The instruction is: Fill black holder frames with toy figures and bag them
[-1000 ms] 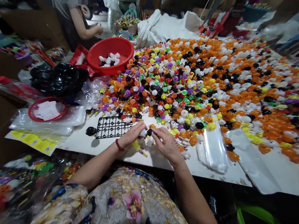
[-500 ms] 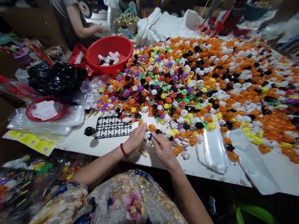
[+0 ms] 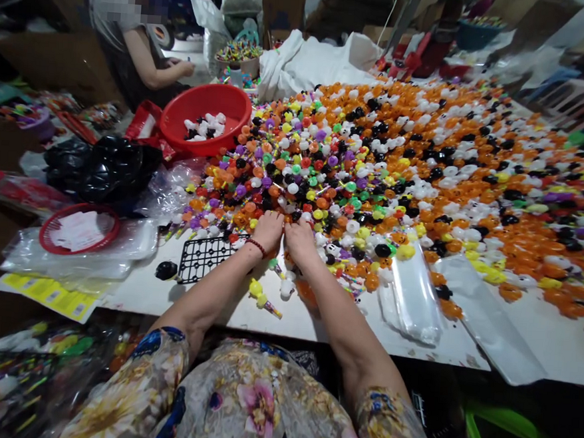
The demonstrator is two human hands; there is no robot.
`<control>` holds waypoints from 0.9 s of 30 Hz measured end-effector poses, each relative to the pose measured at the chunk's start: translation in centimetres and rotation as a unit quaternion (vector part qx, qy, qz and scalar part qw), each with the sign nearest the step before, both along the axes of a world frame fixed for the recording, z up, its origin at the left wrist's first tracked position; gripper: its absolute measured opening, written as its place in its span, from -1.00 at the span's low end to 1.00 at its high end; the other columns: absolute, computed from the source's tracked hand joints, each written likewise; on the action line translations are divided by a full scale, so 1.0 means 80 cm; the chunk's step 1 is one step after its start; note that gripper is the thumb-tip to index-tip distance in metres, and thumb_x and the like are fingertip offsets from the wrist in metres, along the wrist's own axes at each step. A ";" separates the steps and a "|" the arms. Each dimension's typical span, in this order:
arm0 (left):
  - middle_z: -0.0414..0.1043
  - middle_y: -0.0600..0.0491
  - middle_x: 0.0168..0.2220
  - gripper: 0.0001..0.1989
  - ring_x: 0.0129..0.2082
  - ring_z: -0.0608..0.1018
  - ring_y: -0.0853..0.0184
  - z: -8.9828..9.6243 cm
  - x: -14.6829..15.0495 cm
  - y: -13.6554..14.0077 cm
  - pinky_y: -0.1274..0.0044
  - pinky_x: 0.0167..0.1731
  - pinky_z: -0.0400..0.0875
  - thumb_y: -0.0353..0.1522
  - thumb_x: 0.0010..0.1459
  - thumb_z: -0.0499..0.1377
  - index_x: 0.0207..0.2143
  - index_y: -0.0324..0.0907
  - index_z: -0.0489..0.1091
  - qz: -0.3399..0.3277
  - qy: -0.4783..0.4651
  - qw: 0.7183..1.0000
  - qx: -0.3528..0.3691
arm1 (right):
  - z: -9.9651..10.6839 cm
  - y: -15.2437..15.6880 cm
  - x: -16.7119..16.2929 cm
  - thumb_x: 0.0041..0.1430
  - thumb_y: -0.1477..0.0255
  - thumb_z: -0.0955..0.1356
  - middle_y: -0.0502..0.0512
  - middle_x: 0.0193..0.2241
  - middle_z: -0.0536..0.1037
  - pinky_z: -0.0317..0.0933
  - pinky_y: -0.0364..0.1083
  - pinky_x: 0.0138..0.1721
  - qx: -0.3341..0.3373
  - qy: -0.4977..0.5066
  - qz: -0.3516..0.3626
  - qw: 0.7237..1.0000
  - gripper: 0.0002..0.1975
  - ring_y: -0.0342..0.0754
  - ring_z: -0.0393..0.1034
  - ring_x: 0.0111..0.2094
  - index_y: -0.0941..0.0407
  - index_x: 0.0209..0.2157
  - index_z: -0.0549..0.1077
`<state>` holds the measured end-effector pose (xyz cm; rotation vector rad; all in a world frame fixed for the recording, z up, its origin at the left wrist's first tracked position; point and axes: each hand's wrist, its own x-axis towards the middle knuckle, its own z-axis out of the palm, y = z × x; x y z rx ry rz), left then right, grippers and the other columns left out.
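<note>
My left hand (image 3: 267, 233), with a red bead bracelet at the wrist, reaches to the near edge of a heap of small plastic toy pieces (image 3: 294, 186). Right beside it, my right hand (image 3: 299, 241) dips into the same edge. Fingers of both are bent and close together, their tips hidden among the pieces, so what they grip does not show. Between my forearms lie a yellow toy piece (image 3: 257, 290) with a striped stick and a white figure (image 3: 287, 287). A black grid tray (image 3: 204, 259) lies left of my left hand, partly behind the forearm, with a black toy head (image 3: 166, 270) beside it.
Orange, white and black pieces (image 3: 428, 135) spread across the table's right side. Clear plastic bags (image 3: 417, 294) lie at the near right. At left stand a red basin (image 3: 206, 116) with white and black pieces and a small red basket (image 3: 78, 229) with papers. A person (image 3: 133, 54) sits behind.
Both hands have moved forward to the heap's edge. The white and black piece is no longer seen between my fingers. A yellow piece and a white figure now show on the table between my forearms.
</note>
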<state>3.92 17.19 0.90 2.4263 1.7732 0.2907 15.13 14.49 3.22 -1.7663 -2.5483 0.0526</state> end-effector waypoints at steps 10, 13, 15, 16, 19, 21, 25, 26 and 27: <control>0.38 -0.06 -0.11 -0.73 -0.09 0.46 0.22 -0.004 -0.043 -0.038 0.38 -0.04 0.38 -0.42 0.09 0.14 -0.11 -0.18 0.38 0.036 -0.379 0.925 0.002 | -0.010 0.001 0.012 0.21 0.55 0.28 0.33 -0.06 0.53 0.16 0.06 0.03 -0.009 0.158 -0.016 0.987 -0.57 0.14 0.36 -0.03 0.26 0.13 0.37; 0.43 0.03 -0.23 -0.74 -0.23 0.51 0.30 0.005 -0.044 -0.054 0.49 -0.25 0.42 -0.34 0.09 0.12 -0.13 -0.14 0.40 0.075 -0.549 0.821 -0.136 | -0.008 -0.016 0.026 0.24 0.54 0.25 0.27 -0.05 0.56 0.19 0.06 0.05 0.013 0.264 -0.030 0.964 -0.50 0.09 0.41 -0.05 0.20 0.21 0.29; 0.44 0.08 -0.30 -0.77 -0.31 0.50 0.35 0.011 -0.042 -0.065 0.54 -0.33 0.40 -0.32 0.06 0.12 -0.20 -0.14 0.40 0.103 -0.629 0.745 -0.197 | -0.008 -0.030 0.036 0.27 0.48 0.25 0.20 -0.06 0.58 0.20 0.08 0.07 0.020 0.322 -0.024 0.946 -0.58 0.07 0.44 -0.06 0.12 0.15 0.38; 0.43 0.09 -0.32 -0.80 -0.32 0.49 0.37 0.014 -0.041 -0.070 0.57 -0.34 0.39 -0.32 0.04 0.13 -0.24 -0.14 0.39 0.113 -0.655 0.718 -0.205 | -0.008 -0.038 0.040 0.27 0.45 0.27 0.18 -0.06 0.59 0.21 0.09 0.07 0.019 0.345 -0.016 0.938 -0.63 0.06 0.45 -0.06 0.09 0.10 0.43; 0.39 0.12 -0.37 -0.87 -0.39 0.44 0.43 0.021 -0.036 -0.083 0.61 -0.40 0.37 -0.34 0.01 0.15 -0.34 -0.16 0.37 0.119 -0.688 0.685 -0.209 | -0.008 -0.056 0.046 0.27 0.44 0.29 0.15 -0.09 0.61 0.26 0.06 0.04 0.011 0.382 0.012 0.924 -0.70 0.04 0.47 -0.07 0.07 -0.01 0.52; 0.37 0.12 -0.42 -0.89 -0.45 0.41 0.44 0.025 -0.032 -0.089 0.61 -0.47 0.34 -0.33 0.04 0.16 -0.37 -0.17 0.36 0.117 -0.687 0.681 -0.226 | -0.007 -0.066 0.048 0.26 0.45 0.30 0.15 -0.16 0.63 0.29 0.03 -0.02 0.009 0.385 0.021 0.923 -0.71 0.03 0.49 -0.13 0.07 -0.02 0.54; 0.33 0.13 -0.46 -0.80 -0.51 0.38 0.45 0.026 -0.024 -0.100 0.61 -0.53 0.31 -0.22 0.09 0.19 -0.38 -0.16 0.30 0.125 -0.689 0.664 -0.263 | -0.001 -0.080 0.051 0.27 0.44 0.31 0.12 -0.29 0.63 0.32 0.00 -0.13 -0.001 0.384 0.030 0.923 -0.71 0.00 0.49 -0.26 0.06 -0.03 0.56; 0.33 0.14 -0.46 -0.77 -0.51 0.38 0.46 0.026 -0.021 -0.104 0.61 -0.52 0.32 -0.19 0.11 0.19 -0.38 -0.16 0.28 0.124 -0.689 0.661 -0.270 | 0.001 -0.083 0.051 0.28 0.43 0.30 0.12 -0.31 0.63 0.33 -0.01 -0.15 -0.004 0.386 0.031 0.922 -0.71 0.00 0.48 -0.27 0.06 -0.03 0.56; 0.32 0.14 -0.45 -0.75 -0.51 0.37 0.46 0.025 -0.018 -0.108 0.61 -0.50 0.33 -0.17 0.12 0.19 -0.38 -0.15 0.27 0.122 -0.688 0.662 -0.272 | 0.002 -0.087 0.052 0.28 0.42 0.30 0.11 -0.31 0.63 0.33 -0.01 -0.15 -0.008 0.391 0.032 0.920 -0.72 0.00 0.48 -0.27 0.05 -0.03 0.56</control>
